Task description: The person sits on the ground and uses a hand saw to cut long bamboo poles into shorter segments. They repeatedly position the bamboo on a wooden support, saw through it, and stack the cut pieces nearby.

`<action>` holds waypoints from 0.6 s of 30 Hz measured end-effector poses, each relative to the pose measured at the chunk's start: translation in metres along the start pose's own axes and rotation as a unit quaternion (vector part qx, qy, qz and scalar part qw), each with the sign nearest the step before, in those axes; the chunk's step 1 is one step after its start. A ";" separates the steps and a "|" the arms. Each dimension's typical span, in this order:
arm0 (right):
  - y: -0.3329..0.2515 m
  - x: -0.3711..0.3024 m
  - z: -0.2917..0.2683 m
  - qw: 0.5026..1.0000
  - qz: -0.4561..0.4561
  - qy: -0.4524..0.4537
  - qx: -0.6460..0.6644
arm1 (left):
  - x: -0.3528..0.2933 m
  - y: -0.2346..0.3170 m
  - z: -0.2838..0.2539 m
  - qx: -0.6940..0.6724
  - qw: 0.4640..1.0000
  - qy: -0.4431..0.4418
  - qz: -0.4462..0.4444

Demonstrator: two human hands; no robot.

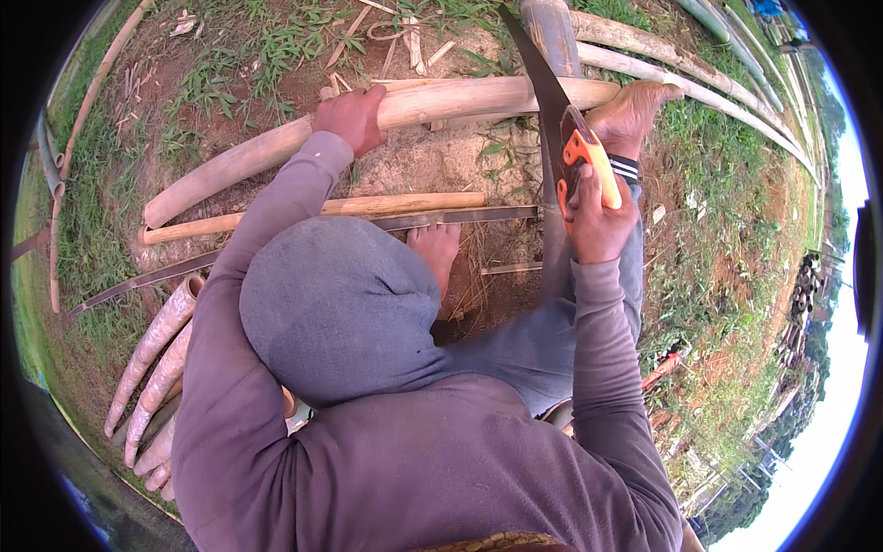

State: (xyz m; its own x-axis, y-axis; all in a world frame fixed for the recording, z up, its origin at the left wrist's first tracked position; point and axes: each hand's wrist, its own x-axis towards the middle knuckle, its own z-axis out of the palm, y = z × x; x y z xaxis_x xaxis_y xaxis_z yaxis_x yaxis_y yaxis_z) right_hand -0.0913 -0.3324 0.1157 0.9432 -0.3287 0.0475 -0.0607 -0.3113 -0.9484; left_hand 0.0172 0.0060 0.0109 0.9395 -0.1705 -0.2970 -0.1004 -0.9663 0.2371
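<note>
My left hand (352, 120) is wrapped over a thick pale bamboo pole (451, 101), which runs crosswise in front of me. In my right hand (602, 219) is a handsaw (550, 97), its orange handle gripped by my fingers. The long dark blade points away from me and crosses the bamboo near its right end. Whether its teeth are cutting into the pole I cannot tell. My bare right foot (625, 120) is by that right end, next to a grey upright-lying pole (550, 37) under the bamboo.
Nearer to me lie a thin split bamboo strip (414, 203) and a dark narrow strip (460, 217), with my other bare foot (436, 250) beside them. Cut bamboo lengths (156, 354) are piled at the left. More long poles (690, 78) stretch away at the far right, over grass and dirt.
</note>
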 end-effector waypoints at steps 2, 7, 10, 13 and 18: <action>-0.014 0.016 0.014 1.000 0.024 -0.003 0.007 | -0.004 -0.001 -0.006 -0.008 1.000 0.007 -0.008; 0.010 -0.002 0.007 1.000 0.006 -0.001 0.008 | -0.005 -0.006 0.006 -0.001 0.998 0.059 0.024; -0.001 0.021 -0.002 1.000 0.000 -0.005 -0.016 | 0.007 0.000 0.011 0.010 0.999 0.049 0.014; -0.052 0.053 0.002 0.995 0.047 -0.067 -0.051 | 0.003 -0.003 0.009 0.008 0.999 0.023 -0.025; -0.006 -0.009 0.001 0.999 0.045 -0.012 -0.004 | -0.006 -0.002 0.014 0.041 0.997 0.071 0.011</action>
State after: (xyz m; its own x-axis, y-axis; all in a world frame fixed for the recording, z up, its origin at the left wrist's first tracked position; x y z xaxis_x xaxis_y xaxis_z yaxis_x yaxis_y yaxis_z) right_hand -0.0990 -0.3267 0.1211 0.9415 -0.3339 -0.0460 -0.1485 -0.2884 -0.9459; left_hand 0.0070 0.0062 -0.0006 0.9732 -0.1675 -0.1577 -0.1414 -0.9763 0.1641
